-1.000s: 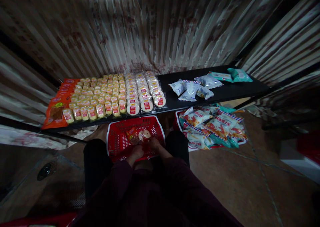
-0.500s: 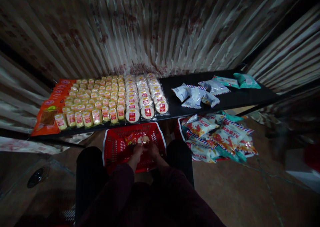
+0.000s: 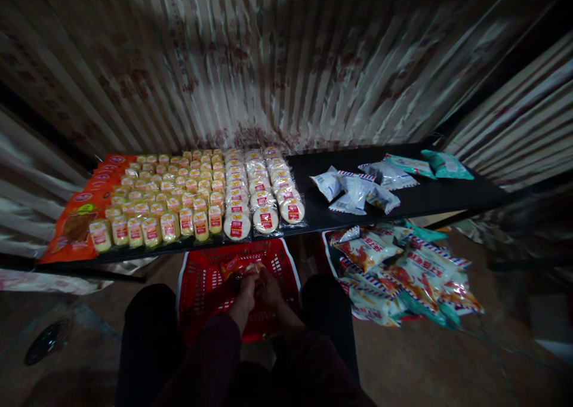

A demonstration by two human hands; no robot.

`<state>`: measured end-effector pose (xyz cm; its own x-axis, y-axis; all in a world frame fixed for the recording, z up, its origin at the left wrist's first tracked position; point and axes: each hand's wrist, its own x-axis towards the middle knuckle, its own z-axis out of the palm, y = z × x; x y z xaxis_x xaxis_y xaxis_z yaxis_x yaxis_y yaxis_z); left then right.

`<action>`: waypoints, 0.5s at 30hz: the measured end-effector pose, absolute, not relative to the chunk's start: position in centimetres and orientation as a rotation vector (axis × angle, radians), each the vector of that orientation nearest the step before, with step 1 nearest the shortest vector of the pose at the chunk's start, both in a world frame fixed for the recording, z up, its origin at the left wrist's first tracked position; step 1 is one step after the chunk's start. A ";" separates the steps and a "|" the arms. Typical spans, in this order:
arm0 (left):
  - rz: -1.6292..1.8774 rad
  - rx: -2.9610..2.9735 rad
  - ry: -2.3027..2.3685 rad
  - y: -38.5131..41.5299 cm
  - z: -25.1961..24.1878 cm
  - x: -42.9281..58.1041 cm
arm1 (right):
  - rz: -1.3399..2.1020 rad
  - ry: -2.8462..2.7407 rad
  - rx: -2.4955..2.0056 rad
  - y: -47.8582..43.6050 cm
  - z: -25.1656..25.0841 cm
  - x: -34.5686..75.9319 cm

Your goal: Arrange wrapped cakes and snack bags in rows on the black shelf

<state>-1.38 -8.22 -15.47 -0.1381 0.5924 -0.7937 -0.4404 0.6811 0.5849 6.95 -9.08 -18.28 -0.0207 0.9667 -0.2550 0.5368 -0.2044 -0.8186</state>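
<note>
Both my hands reach down into a red plastic basket (image 3: 197,278) between my knees. My left hand (image 3: 246,289) and my right hand (image 3: 270,289) are close together near its middle, fingers bent inward and partly lost in shadow. At the fingertips shows a pale wrapped piece (image 3: 254,268), probably one of the round cakes; the fingers largely cover it. Just left of it lies an orange packet (image 3: 230,266) inside the basket. Above the basket, rows of round white wrapped cakes (image 3: 265,221) stand on the black shelf (image 3: 313,216).
Left of the round cakes are rows of small yellow wrapped cakes (image 3: 151,231) and orange packets (image 3: 74,225). Several white snack bags (image 3: 351,195) and teal bags (image 3: 446,164) lie on the right. Below, a second basket (image 3: 326,258) overflows with snack bags (image 3: 418,273). A striped curtain (image 3: 268,67) hangs behind.
The view has tilted up, so the shelf and basket sit lower. My hands stay in the basket, closer together, and now cover more of the pale wrapped piece.
</note>
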 end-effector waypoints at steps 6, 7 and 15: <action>0.892 0.145 1.434 -8.9 -13.6 -1.1 | 1.181 -1.272 -2.030 -8.9 -14.3 6.8; 0.892 0.152 1.441 -9.0 -13.3 -1.1 | 1.169 -1.240 -2.046 -8.8 -13.9 6.9; 0.987 0.217 1.523 -10.0 -10.9 -2.1 | 1.116 -0.942 -1.870 -9.5 -12.7 7.5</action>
